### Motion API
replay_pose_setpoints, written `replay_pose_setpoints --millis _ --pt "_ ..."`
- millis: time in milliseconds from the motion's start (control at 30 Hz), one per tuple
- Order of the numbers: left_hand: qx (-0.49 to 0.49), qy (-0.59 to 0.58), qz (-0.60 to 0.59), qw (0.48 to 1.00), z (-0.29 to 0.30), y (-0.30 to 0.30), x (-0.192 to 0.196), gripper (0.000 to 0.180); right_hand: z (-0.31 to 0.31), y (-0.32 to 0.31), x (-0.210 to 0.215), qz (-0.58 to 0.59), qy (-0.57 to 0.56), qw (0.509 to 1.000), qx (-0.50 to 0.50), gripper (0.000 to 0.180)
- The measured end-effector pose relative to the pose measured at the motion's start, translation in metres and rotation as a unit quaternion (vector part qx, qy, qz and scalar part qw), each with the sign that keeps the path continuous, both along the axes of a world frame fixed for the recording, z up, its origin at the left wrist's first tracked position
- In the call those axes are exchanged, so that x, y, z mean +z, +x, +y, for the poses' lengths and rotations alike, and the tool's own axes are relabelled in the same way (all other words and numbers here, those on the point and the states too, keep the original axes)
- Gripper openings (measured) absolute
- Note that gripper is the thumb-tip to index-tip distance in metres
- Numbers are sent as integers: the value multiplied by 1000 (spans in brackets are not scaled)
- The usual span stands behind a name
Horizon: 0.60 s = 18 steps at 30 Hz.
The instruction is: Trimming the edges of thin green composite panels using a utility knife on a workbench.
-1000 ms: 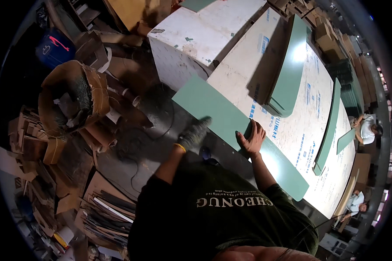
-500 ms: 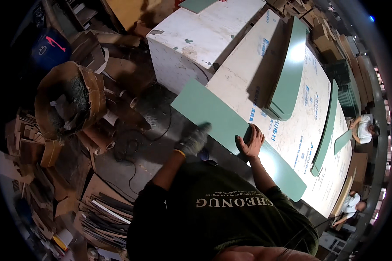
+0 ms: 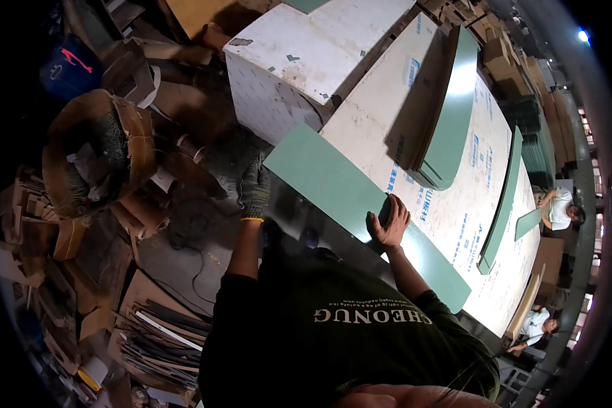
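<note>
A long green board (image 3: 333, 183) lies aslant along the near edge of a large pale table (image 3: 360, 115). My right hand (image 3: 389, 224) is bare and rests on the board's near edge, fingers spread and thumb apart. My left hand (image 3: 254, 187), in a dark knitted glove with a yellow cuff, is beside the board's left end. Its fingers look stretched out, and I cannot tell whether they touch the corner. Behind the board sits a stack of curved green panels (image 3: 452, 129). A narrow curved green strip (image 3: 503, 211) lies farther right.
A white block-like bench (image 3: 306, 54) stands at the far left of the table. On the left are a round cardboard drum (image 3: 139, 139), a blue barrel (image 3: 71, 71) and a heap of thin offcut strips (image 3: 160, 340). Two people, one a person in white (image 3: 559, 207), are across the table.
My gloved left hand has left the board's near edge and moved left and outward to its left end. My right hand keeps its place on the board.
</note>
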<state>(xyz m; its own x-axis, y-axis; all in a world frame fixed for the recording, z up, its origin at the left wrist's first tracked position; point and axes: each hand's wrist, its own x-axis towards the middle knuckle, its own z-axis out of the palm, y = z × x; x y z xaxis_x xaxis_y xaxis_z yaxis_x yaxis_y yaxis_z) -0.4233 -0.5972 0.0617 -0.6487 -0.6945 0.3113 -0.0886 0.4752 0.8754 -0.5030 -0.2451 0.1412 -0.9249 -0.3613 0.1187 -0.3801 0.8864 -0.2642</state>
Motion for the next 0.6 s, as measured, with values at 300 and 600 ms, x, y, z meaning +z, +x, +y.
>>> replay_pose_setpoints --millis 300,600 --pt "59 0 -50 997 16 2 -12 32 2 5 -2 -12 -4 1000 12 75" --pt "-76 -101 -198 972 83 17 10 51 4 0 -6 0 -3 1000 9 76"
